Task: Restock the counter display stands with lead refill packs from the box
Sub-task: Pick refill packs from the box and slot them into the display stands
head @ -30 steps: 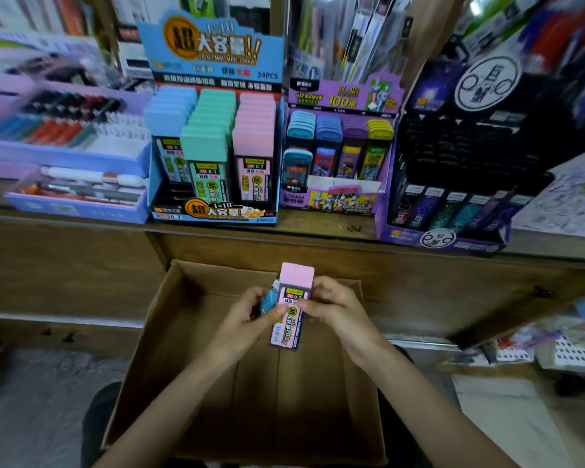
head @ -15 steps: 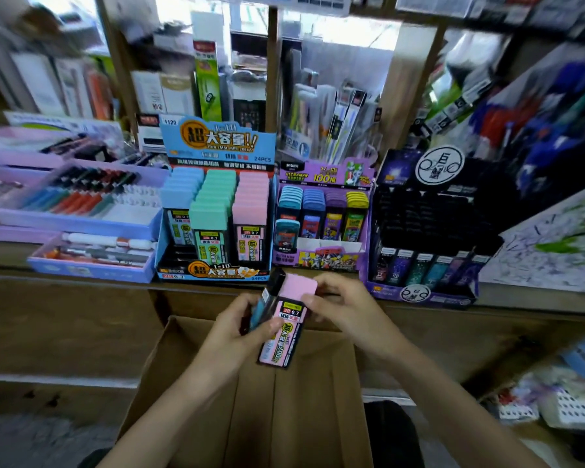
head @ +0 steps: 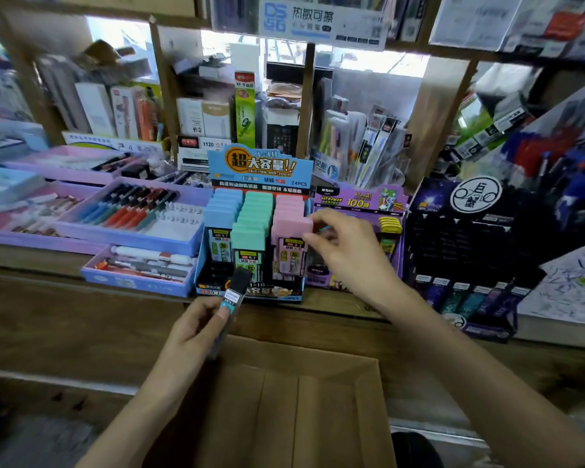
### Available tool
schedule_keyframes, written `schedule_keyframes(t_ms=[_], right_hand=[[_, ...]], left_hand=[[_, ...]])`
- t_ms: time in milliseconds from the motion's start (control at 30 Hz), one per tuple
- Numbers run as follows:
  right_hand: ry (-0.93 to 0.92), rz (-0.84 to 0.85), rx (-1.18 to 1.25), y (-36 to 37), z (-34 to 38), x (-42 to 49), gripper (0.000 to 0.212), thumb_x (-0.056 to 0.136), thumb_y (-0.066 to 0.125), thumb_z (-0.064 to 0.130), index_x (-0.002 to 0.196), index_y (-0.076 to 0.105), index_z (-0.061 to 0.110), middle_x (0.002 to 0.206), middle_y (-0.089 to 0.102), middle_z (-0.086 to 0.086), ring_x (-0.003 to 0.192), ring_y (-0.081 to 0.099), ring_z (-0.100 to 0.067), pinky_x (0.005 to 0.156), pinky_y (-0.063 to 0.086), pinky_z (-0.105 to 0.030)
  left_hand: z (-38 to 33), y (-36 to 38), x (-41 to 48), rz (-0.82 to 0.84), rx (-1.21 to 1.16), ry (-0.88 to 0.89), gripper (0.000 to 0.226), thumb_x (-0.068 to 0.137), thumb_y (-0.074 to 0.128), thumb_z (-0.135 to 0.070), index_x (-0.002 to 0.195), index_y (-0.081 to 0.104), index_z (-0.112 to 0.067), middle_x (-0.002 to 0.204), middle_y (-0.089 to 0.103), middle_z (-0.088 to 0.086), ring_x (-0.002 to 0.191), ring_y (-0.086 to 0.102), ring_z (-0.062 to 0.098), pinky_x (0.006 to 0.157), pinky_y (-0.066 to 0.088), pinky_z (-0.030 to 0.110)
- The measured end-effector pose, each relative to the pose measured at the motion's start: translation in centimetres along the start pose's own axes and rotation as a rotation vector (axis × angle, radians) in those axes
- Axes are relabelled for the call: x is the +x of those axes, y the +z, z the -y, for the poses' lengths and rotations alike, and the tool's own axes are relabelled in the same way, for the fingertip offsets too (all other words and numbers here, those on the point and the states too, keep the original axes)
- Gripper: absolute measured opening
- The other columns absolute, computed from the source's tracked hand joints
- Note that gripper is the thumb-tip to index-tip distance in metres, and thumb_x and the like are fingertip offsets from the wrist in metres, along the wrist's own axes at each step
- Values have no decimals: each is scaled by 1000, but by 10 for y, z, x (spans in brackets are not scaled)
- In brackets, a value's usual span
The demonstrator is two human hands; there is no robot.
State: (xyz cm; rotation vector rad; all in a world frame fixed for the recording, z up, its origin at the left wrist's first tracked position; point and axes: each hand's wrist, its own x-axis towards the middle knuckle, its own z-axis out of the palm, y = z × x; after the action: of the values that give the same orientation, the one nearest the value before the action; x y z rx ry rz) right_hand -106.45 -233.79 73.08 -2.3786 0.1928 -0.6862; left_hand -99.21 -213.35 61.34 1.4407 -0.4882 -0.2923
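My right hand (head: pixel 343 246) pinches the top of a pink-capped lead refill pack (head: pixel 290 238) at the front of the pink column in the blue display stand (head: pixel 253 170). The stand also holds a blue and a green column of packs. My left hand (head: pixel 196 332) grips a slim dark pack with a teal band (head: pixel 232 298), held tilted just in front of the stand's base. The open cardboard box (head: pixel 368 400) sits below the counter; its visible floor looks bare.
A purple display stand (head: pixel 358 201) with coloured packs stands right of the blue one, partly behind my right hand. A black stand (head: pixel 466 251) is further right. Lilac pen trays (head: pixel 139 282) lie to the left. A wooden counter edge (head: pixel 81 298) runs across.
Both hands rose from over the box. My right hand carried the pink pack up and forward into the stand's pink column. My left hand kept the slim dark pack.
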Motion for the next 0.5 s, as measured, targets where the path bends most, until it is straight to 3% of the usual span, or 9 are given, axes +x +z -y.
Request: schedule_keyframes(t_ms=[67,167,300,500], right_hand=[[-44,38,-97,8,2,2,18,91,59,17,106,62,8,94,64,-3,89,60,-20,82,49,-40],[-96,87,-175,15,3,3,19,92,58,17,105,62,5,97,65,-8,90,58,-24,80,48,-43],[6,80,-97,23,-3,3,20,92,59,18,109,63,9,101,66,-6,94,61,-18,84,50,-34],[170,16,-41,34,-16,-1,25,91,61,18,114,66,12,107,69,-3,100,62,-14,90,47,-25]], left_hand=[[2,-8,-3,3,1,-27,15,91,53,-13,82,64,-20,74,59,-1,69,53,7,64,40,21],[3,-13,-7,-1,-12,-60,16,90,56,-15,80,64,-23,78,61,-1,76,54,9,72,38,30],[-1,-14,-9,-8,-35,-84,18,90,56,-12,77,63,-22,76,60,-2,76,53,12,70,38,31],[-3,-10,-8,-1,-4,-91,13,89,57,-15,79,62,-21,73,59,-6,70,56,3,67,42,24]])
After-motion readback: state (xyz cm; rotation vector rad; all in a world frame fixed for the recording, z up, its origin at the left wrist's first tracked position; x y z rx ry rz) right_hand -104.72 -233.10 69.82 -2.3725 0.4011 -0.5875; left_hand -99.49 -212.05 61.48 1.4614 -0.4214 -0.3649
